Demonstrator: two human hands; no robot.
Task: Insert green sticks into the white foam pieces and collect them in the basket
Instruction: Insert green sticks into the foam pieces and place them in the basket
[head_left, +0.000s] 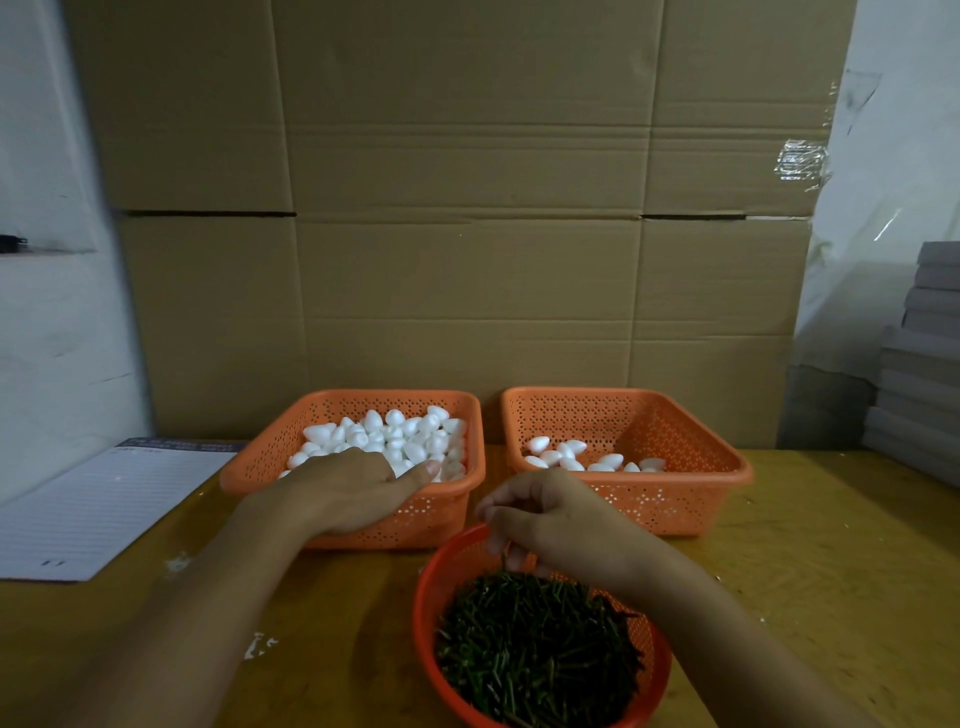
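Observation:
Two orange rectangular baskets stand side by side on the wooden table. The left basket (260, 467) is heaped with white foam pieces (395, 431). The right basket (691, 457) holds several foam pieces (566, 457). My left hand (348, 488) reaches into the left basket, palm down on the foam, fingers mostly hidden. A round red bowl (431, 587) in front is full of green sticks (535, 649). My right hand (550, 519) hovers over the bowl's far rim and pinches a green stick (505, 558) between its fingertips.
A wall of brown cardboard boxes (467, 234) rises right behind the baskets. A lined white paper pad (104, 499) lies at the left on the table (831, 571). Grey stacked sheets (919, 364) stand at the far right. Small white foam crumbs (257, 644) lie near my left forearm.

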